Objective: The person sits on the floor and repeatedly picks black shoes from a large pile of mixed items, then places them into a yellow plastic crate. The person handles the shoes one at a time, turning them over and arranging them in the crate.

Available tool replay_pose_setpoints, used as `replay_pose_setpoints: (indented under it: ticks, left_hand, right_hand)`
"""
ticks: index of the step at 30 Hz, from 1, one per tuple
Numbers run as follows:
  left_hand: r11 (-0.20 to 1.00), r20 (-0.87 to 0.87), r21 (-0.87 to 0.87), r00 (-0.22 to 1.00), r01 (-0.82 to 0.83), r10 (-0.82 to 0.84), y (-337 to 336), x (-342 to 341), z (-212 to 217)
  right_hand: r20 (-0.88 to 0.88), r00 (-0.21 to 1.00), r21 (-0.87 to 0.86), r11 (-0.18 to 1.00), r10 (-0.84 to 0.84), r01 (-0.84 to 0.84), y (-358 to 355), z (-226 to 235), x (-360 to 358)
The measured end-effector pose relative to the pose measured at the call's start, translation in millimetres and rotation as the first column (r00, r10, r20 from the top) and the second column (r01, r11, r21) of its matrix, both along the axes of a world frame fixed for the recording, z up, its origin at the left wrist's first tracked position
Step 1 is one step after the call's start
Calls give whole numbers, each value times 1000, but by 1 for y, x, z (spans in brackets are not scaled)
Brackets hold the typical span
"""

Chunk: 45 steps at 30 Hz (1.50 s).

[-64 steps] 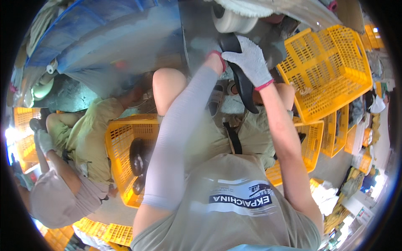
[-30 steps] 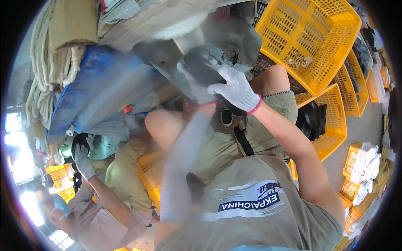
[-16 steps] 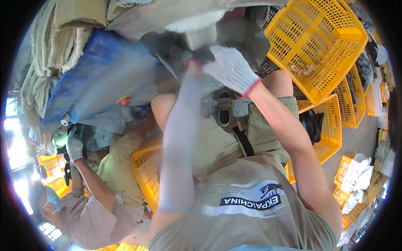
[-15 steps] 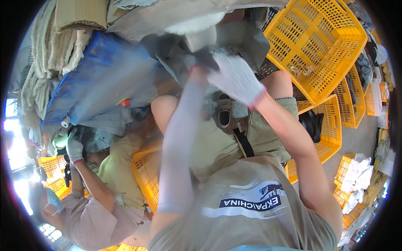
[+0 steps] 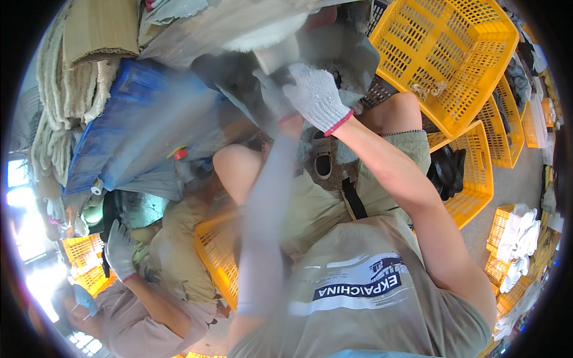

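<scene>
My left hand, in a white glove, is raised by a pale cylindrical part below a fluffy white wheel. A hazy smear blurs its fingers. Close on its right is my right hand, in a white knitted glove with a red cuff. Its fingers are bent and pressed together toward the left hand. Whatever lies between the two hands is hidden. Around them curves a dark grey metal hood or trough, dusty inside.
Yellow plastic crates stand to the right, one holding black shoes. At left are a blue sheet, stacked pale fabric discs and a red button. A co-worker's gloved hand is at lower left.
Both my hands have shifted slightly left, and a dark thing seen between them before is out of sight. The co-worker's gloved hand has moved down and its fingers have spread.
</scene>
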<state>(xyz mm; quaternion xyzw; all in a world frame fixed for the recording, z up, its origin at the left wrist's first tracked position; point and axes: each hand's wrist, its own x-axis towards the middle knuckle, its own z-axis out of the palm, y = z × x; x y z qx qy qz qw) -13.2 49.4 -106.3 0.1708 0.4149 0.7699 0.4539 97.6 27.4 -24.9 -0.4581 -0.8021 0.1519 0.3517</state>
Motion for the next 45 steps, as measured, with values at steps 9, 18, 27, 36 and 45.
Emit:
replay_pose_setpoints:
  ticks: [9, 18, 27, 36, 45]
  left_hand:
    - [969, -28, -216, 991, 121, -130, 12, -10, 24]
    - [975, -8, -206, 997, 80, -83, -20, 7, 75]
    - [956, -658, 143, 746, 258, -103, -98, 65, 78]
    - [913, -187, -332, 932, 236, -309, -74, 33, 9]
    - [822, -855, -511, -51, 253, -516, -43, 4, 39]
  right_hand:
    - [61, 955, -161, 947, 291, -279, -13, 72, 36]
    - [-103, 944, -355, 875, 314, -330, -26, 90, 33]
    - [-558, 794, -419, 743, 242, -521, -20, 37, 120]
    - [-334, 942, -348, 933, -32, -92, -92, 25, 57]
    - [201, 978, -38, 998, 49, -42, -16, 57, 9]
